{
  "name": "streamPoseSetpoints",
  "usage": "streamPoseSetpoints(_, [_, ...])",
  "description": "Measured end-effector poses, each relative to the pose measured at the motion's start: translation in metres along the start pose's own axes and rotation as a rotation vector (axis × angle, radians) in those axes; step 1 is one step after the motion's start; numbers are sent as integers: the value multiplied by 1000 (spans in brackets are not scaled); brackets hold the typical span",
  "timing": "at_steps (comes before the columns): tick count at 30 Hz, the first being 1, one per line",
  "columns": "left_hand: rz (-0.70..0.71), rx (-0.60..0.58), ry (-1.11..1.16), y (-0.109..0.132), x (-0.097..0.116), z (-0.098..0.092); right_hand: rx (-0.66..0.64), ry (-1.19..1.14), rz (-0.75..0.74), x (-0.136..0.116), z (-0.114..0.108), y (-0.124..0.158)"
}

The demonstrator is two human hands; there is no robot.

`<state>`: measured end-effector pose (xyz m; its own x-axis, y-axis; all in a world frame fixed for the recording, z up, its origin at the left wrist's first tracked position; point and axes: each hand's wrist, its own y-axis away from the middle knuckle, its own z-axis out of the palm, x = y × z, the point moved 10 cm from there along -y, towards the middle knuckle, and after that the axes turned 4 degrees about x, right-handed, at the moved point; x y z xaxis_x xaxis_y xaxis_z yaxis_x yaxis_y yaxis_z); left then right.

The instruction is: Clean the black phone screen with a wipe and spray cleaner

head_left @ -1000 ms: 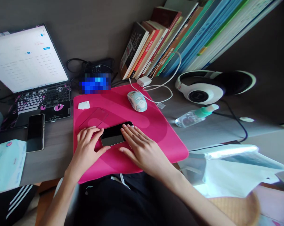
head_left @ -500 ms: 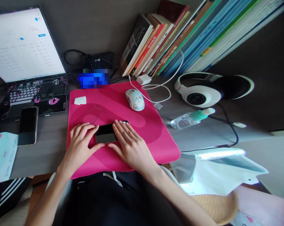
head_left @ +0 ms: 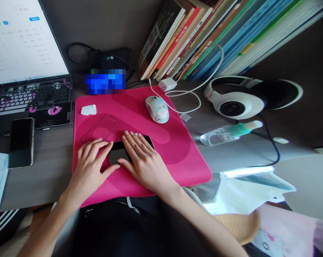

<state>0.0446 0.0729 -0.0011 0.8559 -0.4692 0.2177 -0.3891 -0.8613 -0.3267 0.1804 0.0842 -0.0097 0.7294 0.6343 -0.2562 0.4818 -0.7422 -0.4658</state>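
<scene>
On the pink desk mat [head_left: 182,150] lies a smartphone [head_left: 118,154] with a dark screen, its long side roughly across my view. My left hand [head_left: 93,160] holds its left end between thumb and fingertips. Flat across the middle of the screen rests my right hand [head_left: 144,159], fingers stretched out and close together. A small white bit shows past its fingertips; what it belongs to is hidden beneath the hand. Just beyond the phone a clear, thin rectangular sheet [head_left: 101,128] lies on the mat.
A laptop [head_left: 30,100], a second phone [head_left: 21,142] and a white scrap [head_left: 89,109] are to the left. A mouse [head_left: 157,110], white charger [head_left: 167,84], headphones [head_left: 232,107] and spray bottle [head_left: 217,135] sit at the right. Books [head_left: 182,43] stand behind.
My right hand has slid left across the phone, uncovering more of its right end. My left hand keeps its hold. The view has shifted slightly.
</scene>
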Motion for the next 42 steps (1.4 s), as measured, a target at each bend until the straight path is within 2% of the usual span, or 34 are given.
streamPoseSetpoints(7, [1,13,-42,2,3,2,6,27,-29,-8,-5,10])
streamPoseSetpoints(12, [-1,8,-43,1,4,4,-46,43,-58,-23,-9,25])
streamPoseSetpoints(18, [-5,6,-6,1,3,3,-78,-4,-19,-30,-9,34])
streamPoseSetpoints(30, [20,65,38,3,-1,1,-93,25,-75,-30,4,8])
streamPoseSetpoints(37, [-28,37,99,2,-3,1,-135,3,-120,-31,19,-13])
streamPoseSetpoints(42, [-9,78,18,3,-2,-2,-138,-57,-126,-37,22,-13])
